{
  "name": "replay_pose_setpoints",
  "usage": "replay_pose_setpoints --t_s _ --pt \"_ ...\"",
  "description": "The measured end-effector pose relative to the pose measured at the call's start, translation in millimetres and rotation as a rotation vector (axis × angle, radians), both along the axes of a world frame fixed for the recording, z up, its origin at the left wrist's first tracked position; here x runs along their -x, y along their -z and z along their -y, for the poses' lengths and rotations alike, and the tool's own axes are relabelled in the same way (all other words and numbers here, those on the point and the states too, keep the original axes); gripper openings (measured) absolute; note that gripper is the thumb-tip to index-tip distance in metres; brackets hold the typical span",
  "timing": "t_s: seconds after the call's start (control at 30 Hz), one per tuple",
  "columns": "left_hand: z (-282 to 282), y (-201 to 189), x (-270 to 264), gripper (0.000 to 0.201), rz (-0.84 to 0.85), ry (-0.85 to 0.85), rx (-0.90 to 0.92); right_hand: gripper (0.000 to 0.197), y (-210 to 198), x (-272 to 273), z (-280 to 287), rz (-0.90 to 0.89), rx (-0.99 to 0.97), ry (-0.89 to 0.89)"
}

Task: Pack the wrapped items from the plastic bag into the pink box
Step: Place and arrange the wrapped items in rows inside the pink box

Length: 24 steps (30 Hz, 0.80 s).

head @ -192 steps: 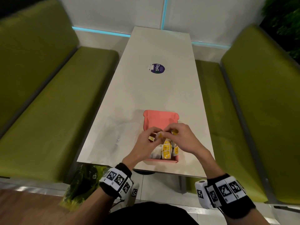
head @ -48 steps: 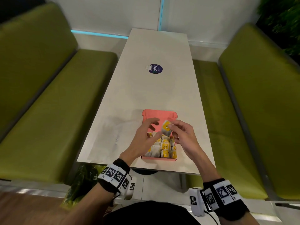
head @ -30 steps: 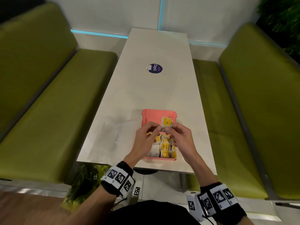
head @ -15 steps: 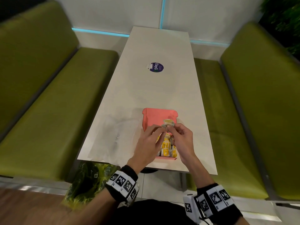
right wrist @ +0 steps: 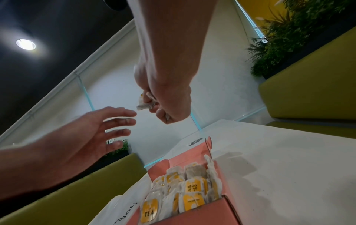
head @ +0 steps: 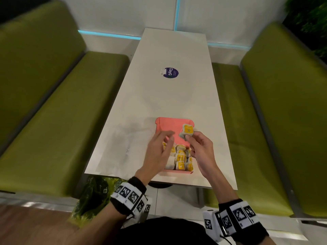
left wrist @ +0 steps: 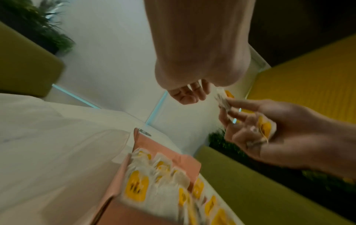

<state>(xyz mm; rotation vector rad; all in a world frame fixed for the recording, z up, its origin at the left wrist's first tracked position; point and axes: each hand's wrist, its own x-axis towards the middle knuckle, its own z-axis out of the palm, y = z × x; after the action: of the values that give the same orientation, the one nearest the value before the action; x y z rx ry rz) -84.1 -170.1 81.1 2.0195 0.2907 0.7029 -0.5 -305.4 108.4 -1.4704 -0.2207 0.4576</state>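
- right hand (head: 200, 150) is pinching a tea bag (head: 187, 132) over my pink box (head: 169, 124).
- left hand (head: 159, 151) is hovering alongside, fingers spread, holding nothing.

The head view looks steeply down from above the bench (head: 169, 103), pink box (head: 172, 125) at lower centre. Both wrist views sit low and close, tilted upward; all three share the box.
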Motion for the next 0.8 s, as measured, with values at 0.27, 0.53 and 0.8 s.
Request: replay_pose_setpoints --t_s 0.27,0.53,0.8 --pt "-15.2 -25.3 -25.1 0.013 -0.093 0.202 0.336 0.012 2.9 3.1 0.1 0.144 0.135 -0.076" --pt "-12.6 -22.3 -19.8 0.013 -0.093 0.223 0.209 0.01 10.8 3.7 7.6 0.309 0.355 -0.175" --pt "-10.6 -18.7 -16.3 0.01 -0.121 0.308 0.208 0.007 -14.1 -9.7 7.4 0.506 0.381 -0.167"
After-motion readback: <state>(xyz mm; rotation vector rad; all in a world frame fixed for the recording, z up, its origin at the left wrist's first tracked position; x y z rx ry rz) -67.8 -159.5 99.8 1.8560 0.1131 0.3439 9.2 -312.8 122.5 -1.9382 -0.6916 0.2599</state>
